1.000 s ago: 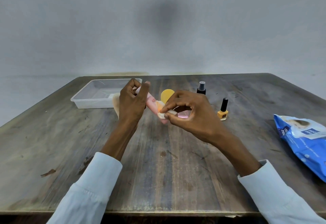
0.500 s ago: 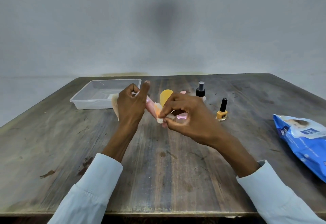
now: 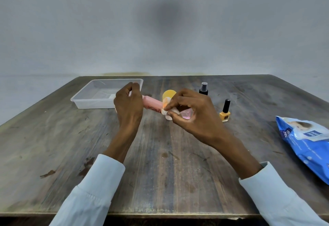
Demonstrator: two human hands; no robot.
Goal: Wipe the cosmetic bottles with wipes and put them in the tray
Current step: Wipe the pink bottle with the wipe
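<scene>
- While the left hand [image 3: 128, 103] is gripping one end of a pink cylindrical plastic tube [image 3: 152, 103] with its fingers curled round it, it is holding the tube up off the table, slanting down toward the right
- The right hand [image 3: 191, 114] is pinching a small white crumpled wipe [image 3: 168, 112] between thumb and fingertips, pressing it against the tube's lower end, where an orange band is showing
- Both light blue shirt sleeves [image 3: 97, 186] are reaching in from the near edge
- Just behind the right hand's fingers, a small clear bottle of pink liquid [image 3: 187, 114] is standing on the worn dark wooden table [image 3: 160, 163], partly hidden by the hand
- A yellow rounded object [image 3: 169, 94] is showing behind the tube's end; what it is, I cannot tell
- A dark spray bottle with a black nozzle and clear cap [image 3: 203, 88] is standing upright beyond the right hand
- A yellow nail polish bottle with a tall black cap [image 3: 225, 111] is standing upright just right of the right hand, apart from it
- A clear rectangular plastic tray [image 3: 85, 99] is sitting at the far left of the table, behind the left hand; no bottle is showing in the part that is in view
- A blue soft pack of wipes [image 3: 308, 142] is lying near the right edge, well apart from the bottles
- A plain grey wall [image 3: 160, 21] is rising behind the table
</scene>
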